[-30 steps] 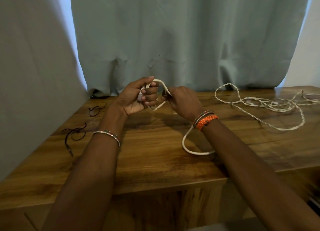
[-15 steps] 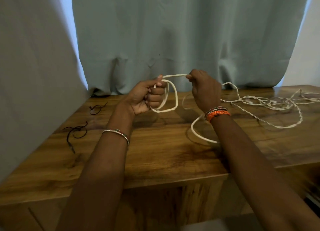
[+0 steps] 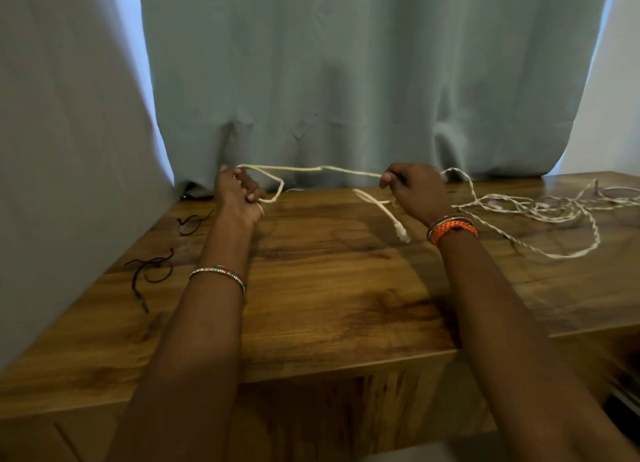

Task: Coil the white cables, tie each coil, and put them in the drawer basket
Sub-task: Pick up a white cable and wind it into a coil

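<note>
white cable (image 3: 311, 169) stretches between left hand (image 3: 239, 191) and right hand (image 3: 415, 191), both pinching it; two black ties (image 3: 152, 271) lie left.

A person's left hand (image 3: 239, 193) curls over a white cable (image 3: 311, 169), its palm side turned from the camera, so how many loops it holds cannot be told. The right hand (image 3: 417, 191) likewise covers the cable where it passes through the fingers. The tangled cable (image 3: 540, 208) runs off the picture's right edge, its far end out of sight. The plug (image 3: 401, 232) on the dangling end is blurred. The table (image 3: 329, 305) is cut off at left and right, and the lower right corner is smeared by motion.
</note>
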### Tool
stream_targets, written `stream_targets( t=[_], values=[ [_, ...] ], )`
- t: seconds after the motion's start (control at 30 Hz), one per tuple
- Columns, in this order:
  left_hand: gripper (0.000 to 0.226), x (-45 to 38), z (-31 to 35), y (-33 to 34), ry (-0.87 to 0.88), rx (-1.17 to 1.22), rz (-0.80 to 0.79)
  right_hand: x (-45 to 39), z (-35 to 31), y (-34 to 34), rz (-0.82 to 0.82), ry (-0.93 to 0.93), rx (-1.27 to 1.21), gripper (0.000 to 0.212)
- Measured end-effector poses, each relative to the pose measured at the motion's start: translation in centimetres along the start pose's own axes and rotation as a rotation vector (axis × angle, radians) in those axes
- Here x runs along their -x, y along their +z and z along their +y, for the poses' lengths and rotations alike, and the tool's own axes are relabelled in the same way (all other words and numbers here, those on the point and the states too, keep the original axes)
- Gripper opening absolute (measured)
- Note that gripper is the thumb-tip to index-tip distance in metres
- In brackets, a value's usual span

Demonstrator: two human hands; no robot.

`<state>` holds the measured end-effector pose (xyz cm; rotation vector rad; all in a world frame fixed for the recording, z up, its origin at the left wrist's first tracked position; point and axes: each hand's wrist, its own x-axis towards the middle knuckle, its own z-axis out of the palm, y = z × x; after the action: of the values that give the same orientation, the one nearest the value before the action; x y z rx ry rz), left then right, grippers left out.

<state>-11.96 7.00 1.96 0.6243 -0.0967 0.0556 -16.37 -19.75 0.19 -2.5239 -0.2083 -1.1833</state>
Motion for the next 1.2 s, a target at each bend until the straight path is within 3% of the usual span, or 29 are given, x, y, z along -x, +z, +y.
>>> stream_targets(
  t=[0.1, 0.2, 0.27, 0.37, 0.47, 0.57, 0.67, 0.73, 0.83, 0.93, 1.07, 1.2],
  values=[
    [0.044, 0.0, -1.3, 0.6, 0.104, 0.052, 0.179, 0.1, 0.2, 0.3, -0.056, 0.023, -0.011, 0.017],
    [0.047, -0.6, -2.9, 0.9, 0.339, -0.322, 0.301, 0.3, -1.6, 0.3, -0.099, -0.051, 0.005, 0.016],
    [0.049, -0.7, -3.3, 0.6, 0.425, -0.514, 0.289, 0.5, -3.2, 0.3, -0.157, -0.084, 0.044, 0.015],
    [0.047, -0.1, -4.1, 0.3, 0.446, -0.702, 0.137, 0.7, -5.3, 0.6, -0.27, -0.06, 0.055, 0.016],
    [0.047, 0.7, -5.1, 0.4, 0.466, -0.885, -0.032, 0.9, -6.9, 0.8, -0.533, -0.047, -0.021, 0.014],
    [0.042, 1.9, -5.9, 0.8, 0.395, -0.922, -0.285, 1.0, -8.0, 0.3, -0.69, 0.001, -0.328, 0.009],
    [0.037, 3.2, -6.5, 1.1, 0.377, -1.079, -0.449, 1.0, -8.0, -0.4, -0.664, 0.095, -0.708, 0.018],
    [0.038, 3.4, -6.7, 1.0, 0.255, -1.115, -0.533, 0.7, -7.4, -0.4, -0.643, 0.24, -0.911, 0.032],
    [0.041, 3.6, -6.6, 1.6, 0.054, -1.11, -0.494, 0.1, -6.3, -0.5, -0.725, 0.607, -1.197, 0.058],
    [0.046, 4.0, -6.0, 2.0, -0.086, -1.074, -0.524, -0.1, -5.0, -0.9, -0.624, 0.785, -1.542, 0.064],
    [0.043, 3.8, -5.1, 1.1, -0.112, -1.073, -0.552, -0.5, -2.6, -1.8, -0.416, 0.798, -1.682, 0.032],
    [0.039, 3.9, -3.7, 0.9, -0.109, -0.983, -0.538, -1.0, 0.3, -1.2, 0.103, 1.069, -1.702, 0.036]
  ],
)
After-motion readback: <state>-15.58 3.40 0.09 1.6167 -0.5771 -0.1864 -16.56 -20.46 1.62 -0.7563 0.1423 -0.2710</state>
